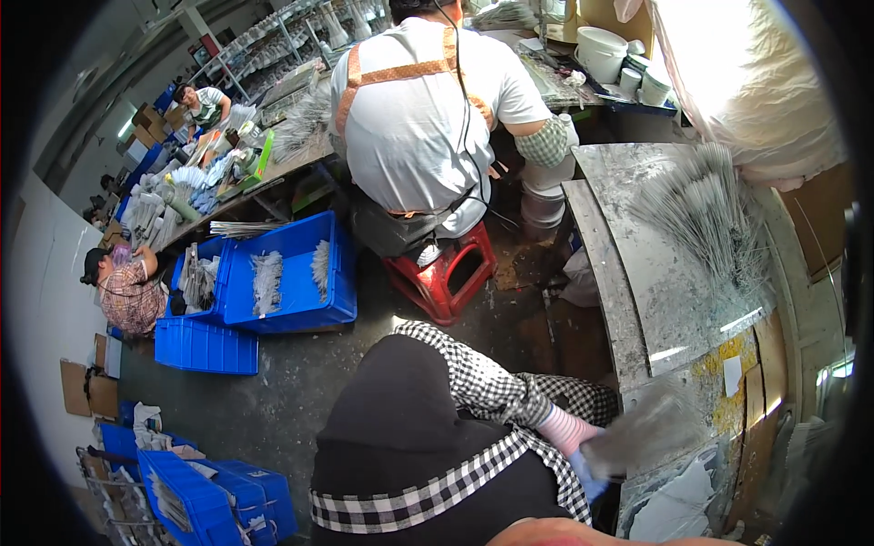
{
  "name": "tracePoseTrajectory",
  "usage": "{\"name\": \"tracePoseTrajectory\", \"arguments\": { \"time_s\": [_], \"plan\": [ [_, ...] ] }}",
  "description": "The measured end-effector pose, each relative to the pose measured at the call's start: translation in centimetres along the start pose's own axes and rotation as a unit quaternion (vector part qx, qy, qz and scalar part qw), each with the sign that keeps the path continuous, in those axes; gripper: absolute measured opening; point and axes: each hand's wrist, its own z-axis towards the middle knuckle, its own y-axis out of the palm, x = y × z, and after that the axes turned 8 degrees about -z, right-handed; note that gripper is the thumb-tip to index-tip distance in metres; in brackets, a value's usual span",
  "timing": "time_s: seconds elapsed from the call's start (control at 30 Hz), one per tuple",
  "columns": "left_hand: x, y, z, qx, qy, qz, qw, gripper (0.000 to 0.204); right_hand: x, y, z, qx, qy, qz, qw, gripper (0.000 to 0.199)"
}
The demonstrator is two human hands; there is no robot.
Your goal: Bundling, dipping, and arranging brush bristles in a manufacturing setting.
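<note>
My left hand (574, 435), below a black-and-white checked sleeve and a pink striped cuff, is closed at the near end of a bundle of thin grey strands (654, 429). The bundle is smeared by motion and lies over the worktable's near part. Just below this hand is a blurred pale blue patch (590, 477), perhaps my gloved right hand; its fingers cannot be made out. Farther up the grey worktable (628, 218), a large fanned bundle of thin grey strands (710, 214) lies apart from my hands.
A co-worker (414, 118) sits ahead on a red stool (443, 273). Blue crates (332, 273) holding pale bundles stand at left, with more crates (259, 496) at lower left. White buckets (601, 55) stand at the far right. A white sheet (674, 505) lies on the near table.
</note>
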Motion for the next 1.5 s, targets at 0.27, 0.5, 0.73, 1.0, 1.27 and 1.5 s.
{"name": "tracePoseTrajectory", "arguments": {
  "time_s": [0.27, 0.5, 0.73, 1.0, 1.27, 1.5],
  "plan": [
    [6.3, -5.6, 2.8, -0.163, 0.080, -0.275, 0.944, 0.075, 2.5, -3.1, 1.4, 0.039, -0.049, -0.183, 0.981, 0.047],
    [12.6, -0.2, 3.6, -0.360, 0.138, -0.350, 0.854, 0.128, 3.1, -4.8, 5.4, 0.026, -0.101, -0.336, 0.936, 0.048],
    [12.8, 2.0, 1.9, -0.360, 0.234, -0.241, 0.870, 0.113, 3.5, -6.0, 8.5, 0.014, -0.145, -0.476, 0.867, 0.049],
    [16.1, 1.5, 0.9, -0.232, 0.320, -0.162, 0.904, 0.084, 3.4, -6.5, 11.2, 0.018, -0.189, -0.615, 0.765, 0.050],
    [23.7, 1.6, 3.7, -0.180, 0.466, -0.067, 0.863, 0.060, 2.3, -6.3, 13.2, 0.031, -0.223, -0.737, 0.637, 0.051],
    [19.2, 3.7, 11.0, -0.039, 0.377, -0.143, 0.914, 0.065, 2.0, -6.6, 11.0, 0.023, -0.214, -0.831, 0.513, 0.052]
  ]
}}
